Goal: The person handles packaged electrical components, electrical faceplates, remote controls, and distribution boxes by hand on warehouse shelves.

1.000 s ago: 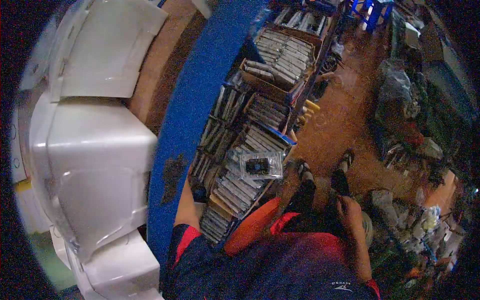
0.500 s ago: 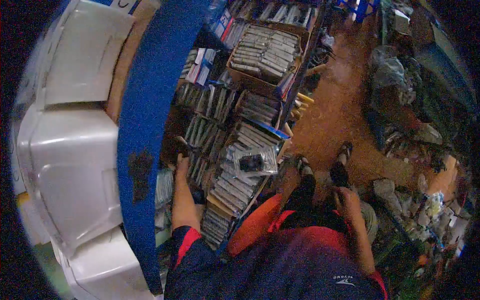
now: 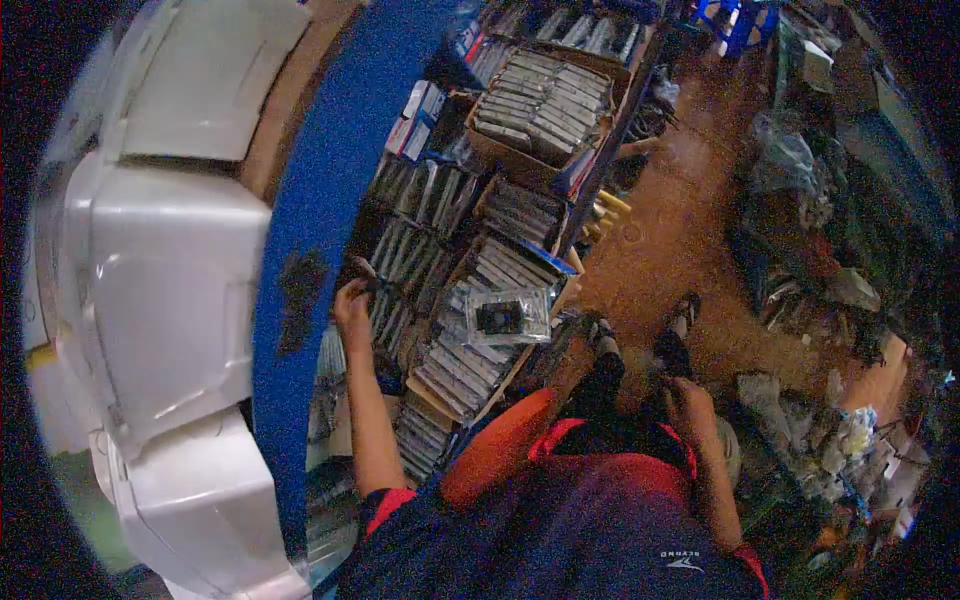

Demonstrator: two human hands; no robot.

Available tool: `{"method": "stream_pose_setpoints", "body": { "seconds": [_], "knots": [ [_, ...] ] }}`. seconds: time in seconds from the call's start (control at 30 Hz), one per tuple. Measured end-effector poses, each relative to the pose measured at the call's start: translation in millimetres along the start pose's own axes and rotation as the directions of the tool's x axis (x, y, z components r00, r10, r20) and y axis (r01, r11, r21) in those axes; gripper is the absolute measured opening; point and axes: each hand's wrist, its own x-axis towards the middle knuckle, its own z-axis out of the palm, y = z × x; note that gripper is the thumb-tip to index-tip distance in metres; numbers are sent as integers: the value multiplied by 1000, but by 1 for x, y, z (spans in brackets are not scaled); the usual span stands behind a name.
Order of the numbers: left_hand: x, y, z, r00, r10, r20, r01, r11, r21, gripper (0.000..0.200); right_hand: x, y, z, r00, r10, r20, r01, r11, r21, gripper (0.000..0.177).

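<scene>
My left hand [image 3: 352, 302] reaches into the shelf on the left, its fingers bent at the edge of rows of thin clear-wrapped packs [image 3: 408, 268]. The fingers look closed, but what lies between them is dark and blurred. My right hand [image 3: 692, 408] hangs low beside my leg, fingers loosely bent and a little apart, with nothing visible in it. A clear plastic pack with a dark square part inside [image 3: 502, 317] lies flat on top of a row of similar packs [image 3: 462, 370], between my two hands.
A blue shelf beam [image 3: 325, 180] runs along the left, beside white plastic bins [image 3: 175, 290]. An open cardboard box of stacked packs [image 3: 540, 105] stands farther back. Brown floor [image 3: 655, 235] stretches ahead. Bags and loose clutter [image 3: 800, 430] pile up on the right.
My left hand has shifted slightly up and left along the shelf, and its fingers have curled in more. The right hand has barely moved. The whole view has turned a little.
</scene>
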Motion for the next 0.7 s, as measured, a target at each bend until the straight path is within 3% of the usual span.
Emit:
{"method": "stream_pose_setpoints", "body": {
  "seconds": [0.03,0.07,0.1,0.17,0.27,0.37,0.47,0.57,0.6,0.67,0.7],
  "knots": [
    [-18,23,17,976,173,131,-174,985,-4,28,0,-1,-2,1000,-18,-12,18,1000,10,22],
    [-57,82,42,954,111,278,-124,992,31,34,0,0,-3,1000,1,4,-1,1000,-11,22],
    [-91,140,69,882,257,395,-338,929,151,40,1,3,-3,1000,19,19,-18,999,-33,22],
    [-117,174,99,621,436,651,-690,699,189,53,4,13,2,1000,-6,-13,6,999,-45,22],
    [-133,173,122,580,373,724,-762,563,320,65,5,18,5,991,-98,-96,99,995,6,21],
    [-132,176,124,655,243,715,-689,580,434,72,1,2,-13,990,-100,-102,104,994,36,21],
    [-134,170,119,715,280,640,-646,614,453,69,-4,11,-6,991,-82,-109,82,997,-4,20],
    [-134,174,100,798,176,577,-534,651,540,64,-5,11,-9,996,-49,-79,50,999,19,19],
    [-129,177,89,863,-125,490,-129,883,452,64,-6,15,-7,994,-56,-97,58,998,19,19],
    [-109,152,56,952,52,303,-148,941,305,67,-10,20,-7,989,-60,-137,63,998,17,18],
    [-98,134,42,978,201,59,-205,859,469,62,-12,19,-10,985,-57,-163,61,998,18,17]
  ]
}}
